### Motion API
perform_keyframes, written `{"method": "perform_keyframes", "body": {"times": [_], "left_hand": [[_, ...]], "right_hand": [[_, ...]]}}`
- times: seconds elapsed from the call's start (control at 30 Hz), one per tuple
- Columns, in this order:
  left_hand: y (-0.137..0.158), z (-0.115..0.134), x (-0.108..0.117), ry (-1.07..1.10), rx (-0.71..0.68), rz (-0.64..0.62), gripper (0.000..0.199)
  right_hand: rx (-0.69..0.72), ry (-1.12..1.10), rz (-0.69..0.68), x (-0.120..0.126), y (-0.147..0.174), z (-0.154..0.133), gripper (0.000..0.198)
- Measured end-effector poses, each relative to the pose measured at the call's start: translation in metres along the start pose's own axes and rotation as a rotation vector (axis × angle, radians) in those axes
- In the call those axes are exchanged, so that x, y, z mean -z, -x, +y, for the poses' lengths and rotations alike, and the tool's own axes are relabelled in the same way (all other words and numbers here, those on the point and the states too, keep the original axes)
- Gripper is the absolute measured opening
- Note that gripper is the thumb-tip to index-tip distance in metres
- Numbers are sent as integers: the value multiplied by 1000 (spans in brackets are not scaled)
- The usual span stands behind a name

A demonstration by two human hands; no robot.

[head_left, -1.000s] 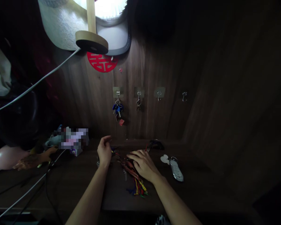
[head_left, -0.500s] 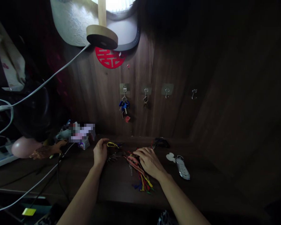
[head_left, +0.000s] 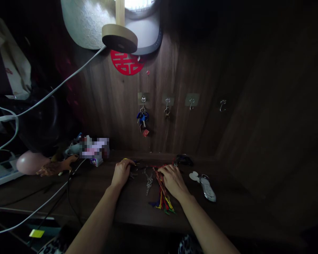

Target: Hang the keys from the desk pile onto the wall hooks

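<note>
My left hand (head_left: 122, 173) lies palm down on the dark wooden shelf (head_left: 137, 215), fingers curled over a yellow-looped key at its tip. My right hand (head_left: 173, 180) rests palm down on a bundle of coloured cords (head_left: 163, 201) in red, yellow, green and blue. A metal key bunch (head_left: 149, 180) lies between the two hands. On the wall above, several small hooks hang in a row; the leftmost hook carries blue keys with a red tag (head_left: 142, 120), and the second hook (head_left: 167, 108) holds a small ring.
A silver car key fob with a white tag (head_left: 206, 186) lies right of my right hand, a black fob (head_left: 184, 159) behind it. A lamp base (head_left: 119, 38), a red paper cutout (head_left: 126, 62), white cables (head_left: 55, 88) and a pink rounded object (head_left: 29, 163) sit to the left.
My left hand dropped from a raised, half-curled pose onto the shelf. My right hand drew the cords closer together, uncovering the metal key bunch. The view shifted slightly left.
</note>
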State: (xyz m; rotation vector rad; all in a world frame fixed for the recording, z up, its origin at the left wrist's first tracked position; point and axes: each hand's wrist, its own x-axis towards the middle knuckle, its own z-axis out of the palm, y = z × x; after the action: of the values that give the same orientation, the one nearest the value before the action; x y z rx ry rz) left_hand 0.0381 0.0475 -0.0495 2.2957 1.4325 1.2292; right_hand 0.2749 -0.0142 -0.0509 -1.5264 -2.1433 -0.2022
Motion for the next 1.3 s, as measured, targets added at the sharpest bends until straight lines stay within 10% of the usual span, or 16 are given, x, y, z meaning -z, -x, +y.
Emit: {"method": "perform_keyframes", "body": {"times": [0.73, 1.3], "left_hand": [[5, 29, -10, -144, -213, -261, 28], [9, 30, -10, -48, -374, -414, 37]], "right_hand": [[-358, 207, 209, 1, 0, 3, 13], [-120, -63, 347, -7, 2, 15, 25]]}}
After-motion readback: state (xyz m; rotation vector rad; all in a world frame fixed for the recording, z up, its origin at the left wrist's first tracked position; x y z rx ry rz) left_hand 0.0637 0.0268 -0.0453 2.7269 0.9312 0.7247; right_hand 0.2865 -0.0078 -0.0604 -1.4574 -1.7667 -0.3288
